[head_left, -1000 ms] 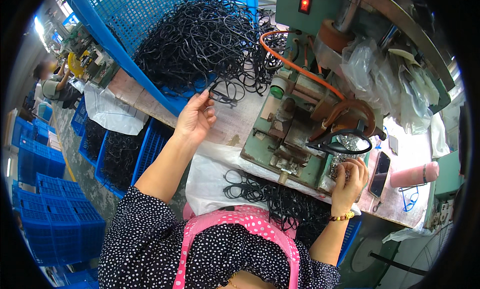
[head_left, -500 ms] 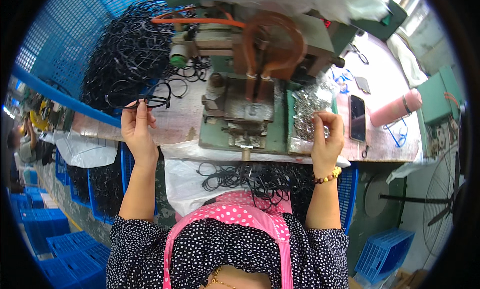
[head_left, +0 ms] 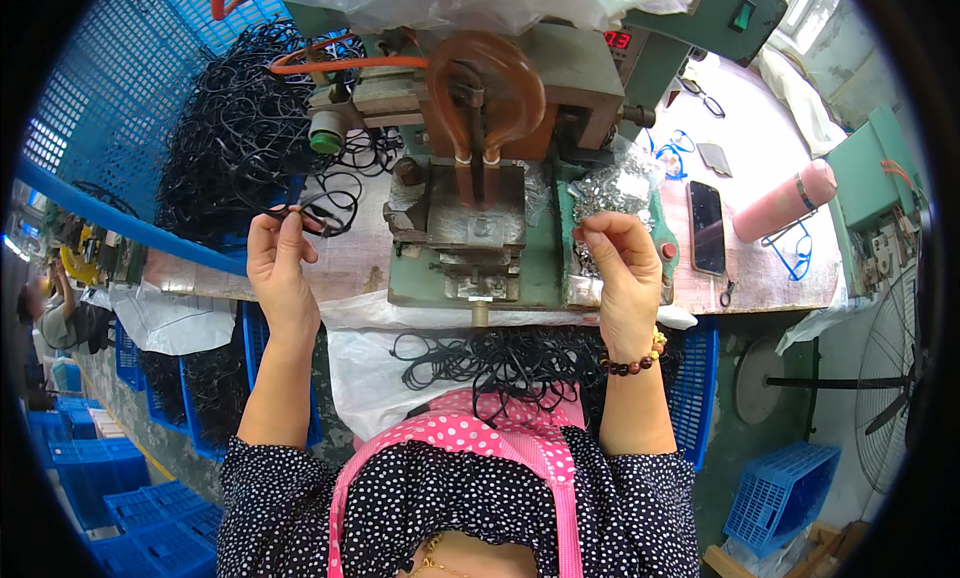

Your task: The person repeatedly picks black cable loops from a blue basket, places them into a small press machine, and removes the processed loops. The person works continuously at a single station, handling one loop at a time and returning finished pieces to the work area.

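Note:
My left hand is closed in a pinch on a black glasses frame, at the near edge of the heap of black frames; part of it blends into that heap. Over the near part of a green tray of small shiny metal pieces, my right hand has thumb and forefinger pressed together. Whatever lies between those fingertips is too small to make out. Between my hands stands a green bench machine with a metal block and a looped copper-coloured tube above it.
A large blue basket holds the tangled black frames at the left. More black frames lie on my lap. On the right are a phone, a pink bottle, blue glasses frames and a standing fan.
My right hand has shifted left, its fingertips still together over the tray. The glasses frame in my left hand has turned and dropped slightly. The whole view has shifted a little.

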{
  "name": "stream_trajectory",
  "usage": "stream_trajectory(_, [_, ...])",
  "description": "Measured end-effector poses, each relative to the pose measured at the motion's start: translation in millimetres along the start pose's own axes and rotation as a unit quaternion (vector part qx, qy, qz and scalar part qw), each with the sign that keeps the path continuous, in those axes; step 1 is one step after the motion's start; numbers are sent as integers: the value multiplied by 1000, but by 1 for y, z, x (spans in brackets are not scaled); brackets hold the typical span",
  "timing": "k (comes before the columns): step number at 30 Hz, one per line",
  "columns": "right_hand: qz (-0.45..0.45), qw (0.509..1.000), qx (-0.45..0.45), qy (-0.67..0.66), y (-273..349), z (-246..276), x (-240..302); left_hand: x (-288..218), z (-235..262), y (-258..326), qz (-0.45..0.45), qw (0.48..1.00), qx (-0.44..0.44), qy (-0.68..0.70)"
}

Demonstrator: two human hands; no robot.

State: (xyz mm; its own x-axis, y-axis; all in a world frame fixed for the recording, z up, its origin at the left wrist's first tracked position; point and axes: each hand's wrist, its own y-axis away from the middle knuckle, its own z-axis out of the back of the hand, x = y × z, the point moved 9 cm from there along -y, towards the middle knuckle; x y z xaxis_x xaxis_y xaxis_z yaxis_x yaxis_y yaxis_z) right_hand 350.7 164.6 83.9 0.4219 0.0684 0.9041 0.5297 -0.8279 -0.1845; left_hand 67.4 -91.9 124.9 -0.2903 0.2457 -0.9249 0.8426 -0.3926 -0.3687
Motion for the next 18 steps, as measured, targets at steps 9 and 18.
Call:
stream_trajectory(9, [15,998,42,53,-1,-41,13,10,-10,-9,89,995,-31,25])
stream_trajectory(18, [130,984,49,115,0,-73,29,-82,-60,8,-36,981,62,181])
